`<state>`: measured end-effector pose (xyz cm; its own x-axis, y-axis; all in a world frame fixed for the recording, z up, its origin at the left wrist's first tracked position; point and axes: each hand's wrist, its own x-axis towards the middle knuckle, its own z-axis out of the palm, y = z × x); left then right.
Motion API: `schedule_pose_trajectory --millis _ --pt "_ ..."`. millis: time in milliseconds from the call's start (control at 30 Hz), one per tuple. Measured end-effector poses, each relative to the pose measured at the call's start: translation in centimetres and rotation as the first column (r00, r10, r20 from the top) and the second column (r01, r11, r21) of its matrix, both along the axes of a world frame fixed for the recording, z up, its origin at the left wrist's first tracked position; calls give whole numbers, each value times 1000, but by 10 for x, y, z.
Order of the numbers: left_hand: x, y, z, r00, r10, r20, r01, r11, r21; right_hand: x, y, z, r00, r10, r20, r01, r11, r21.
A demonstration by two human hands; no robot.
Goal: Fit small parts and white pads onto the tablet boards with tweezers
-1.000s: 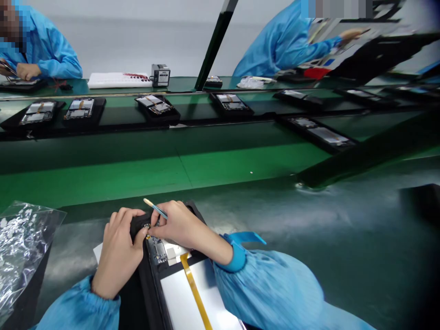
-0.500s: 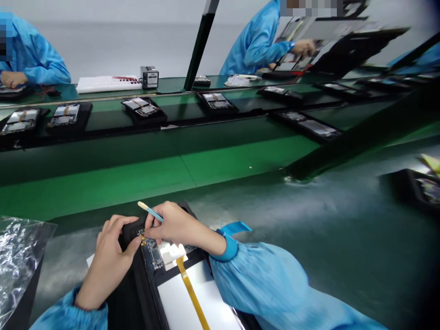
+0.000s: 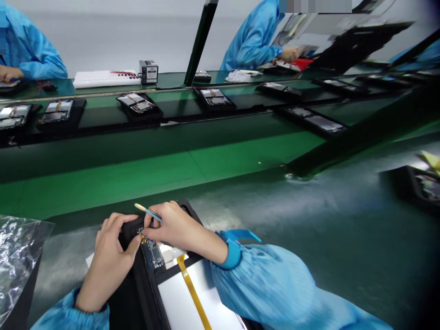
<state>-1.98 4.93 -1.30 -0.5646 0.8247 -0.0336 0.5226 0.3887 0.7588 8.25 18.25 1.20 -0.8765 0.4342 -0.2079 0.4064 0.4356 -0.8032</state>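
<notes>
Right hand point(image 3: 172, 224): fingers pinched round a slim blue stick with a pale tip point(image 3: 147, 212); what the fingertips press is hidden. Left hand point(image 3: 113, 256): thumb and fingers gripping far-left corner of a black padded tray point(image 3: 143, 286). Opened flat device with white panel and amber strip point(image 3: 182, 298) sits in it, under and nearer than both hands. Clear plastic bag point(image 3: 20, 256) left of left hand. Similar opened devices point(image 3: 213, 97) beyond hands.

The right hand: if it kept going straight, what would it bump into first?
Probably the thumb of the left hand, which sits just ahead of the right hand at the corner of the black case, though depth is hard to judge there.
</notes>
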Motion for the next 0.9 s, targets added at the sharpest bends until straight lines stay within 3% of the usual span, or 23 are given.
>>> schedule_pose_trajectory --millis 267,500,900 --pt "0 0 -1 1000 4 -4 -4 1000 -9 -1 1 1 1000 19 24 -19 1000 9" --pt "-1 1 0 1000 -4 10 4 1000 -21 -1 -1 2 999 16 35 -19 995 99" --pt "-5 2 3 999 -26 42 27 999 -21 -1 0 4 998 56 3 -56 997 59"
